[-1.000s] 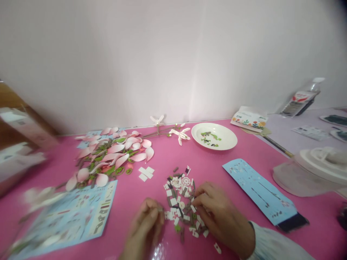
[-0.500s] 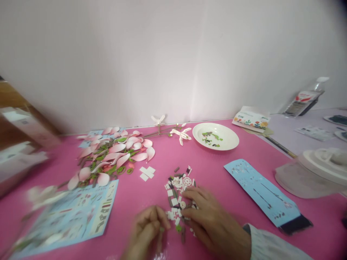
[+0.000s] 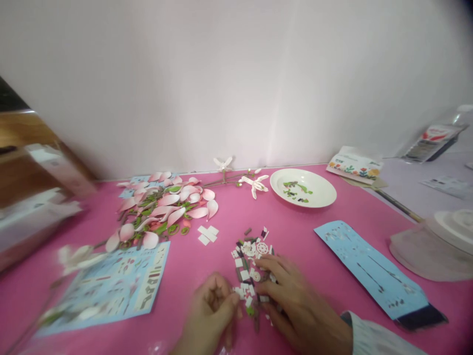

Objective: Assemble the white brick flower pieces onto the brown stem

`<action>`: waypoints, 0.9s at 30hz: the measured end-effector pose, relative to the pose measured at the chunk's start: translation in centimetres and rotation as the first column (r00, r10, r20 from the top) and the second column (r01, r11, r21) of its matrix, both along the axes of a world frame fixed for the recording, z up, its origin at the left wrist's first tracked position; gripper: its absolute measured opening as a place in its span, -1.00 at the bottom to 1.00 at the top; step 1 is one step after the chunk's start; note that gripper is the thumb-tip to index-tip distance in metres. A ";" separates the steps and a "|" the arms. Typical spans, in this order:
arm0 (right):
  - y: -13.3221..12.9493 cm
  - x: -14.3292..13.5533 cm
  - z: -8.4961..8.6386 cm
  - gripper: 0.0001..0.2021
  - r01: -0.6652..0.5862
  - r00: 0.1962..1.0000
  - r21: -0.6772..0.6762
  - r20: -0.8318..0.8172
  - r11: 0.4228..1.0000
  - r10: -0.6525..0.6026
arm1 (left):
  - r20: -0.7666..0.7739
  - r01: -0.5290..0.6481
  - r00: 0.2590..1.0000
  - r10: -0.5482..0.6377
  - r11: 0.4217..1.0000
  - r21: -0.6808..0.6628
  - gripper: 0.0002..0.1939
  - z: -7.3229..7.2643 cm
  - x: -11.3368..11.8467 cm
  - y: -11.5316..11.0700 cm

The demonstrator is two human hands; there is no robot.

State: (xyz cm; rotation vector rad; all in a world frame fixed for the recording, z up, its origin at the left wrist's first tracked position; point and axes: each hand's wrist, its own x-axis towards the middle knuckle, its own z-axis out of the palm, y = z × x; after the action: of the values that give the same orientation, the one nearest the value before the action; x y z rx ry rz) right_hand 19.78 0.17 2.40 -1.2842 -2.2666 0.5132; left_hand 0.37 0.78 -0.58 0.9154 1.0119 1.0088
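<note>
Whole scene sits a bit more to right than half second ago; camera turned. Right hand (image 3: 295, 305) still flat on heap of small white, grey and green toy pieces (image 3: 251, 266), fingers spread, reaching a bit further over heap. Left hand (image 3: 212, 315) still curled, fingers together; held thing too blurry to tell. Heap lies between hands and just past fingertips, long way running away from person toward white round plate (image 3: 318, 197), far beyond right hand.
</note>
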 end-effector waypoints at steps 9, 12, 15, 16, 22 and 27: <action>0.0 0.0 0.3 -0.80 0.009 1.000 0.020 0.013 1.000 -0.010 | 0.059 0.087 0.995 -0.086 0.996 -0.027 -0.71 0.4 0.1 0.1; -0.1 -0.2 0.4 -0.80 0.013 0.999 0.023 0.036 1.000 -0.013 | 0.028 0.093 0.995 -0.092 0.995 -0.023 -0.70 0.7 0.1 0.3; -0.1 -0.5 0.4 -0.82 0.023 0.998 0.019 0.051 1.000 -0.024 | 0.043 0.107 0.993 -0.106 0.994 -0.015 -0.71 1.0 0.2 0.4; -0.1 -0.6 0.4 -0.84 0.026 0.998 0.015 0.052 1.000 -0.027 | 0.048 0.115 0.992 -0.114 0.993 -0.014 -0.72 1.1 0.2 0.4; 0.0 -0.6 0.4 -0.84 0.014 1.000 0.048 0.019 0.999 -0.015 | 0.025 0.146 0.989 -0.147 0.989 0.008 -0.81 1.1 0.1 0.2; 0.2 -0.5 -0.1 -0.81 0.037 0.999 0.097 0.000 0.995 -0.037 | 0.023 0.139 0.990 -0.138 0.990 -0.012 -0.77 1.2 0.1 0.2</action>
State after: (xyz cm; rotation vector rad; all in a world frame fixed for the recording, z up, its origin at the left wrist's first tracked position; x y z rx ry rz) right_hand 19.25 0.33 2.26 -1.2766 -2.2357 0.3837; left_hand 0.52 0.95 0.61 0.9476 0.9225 0.8926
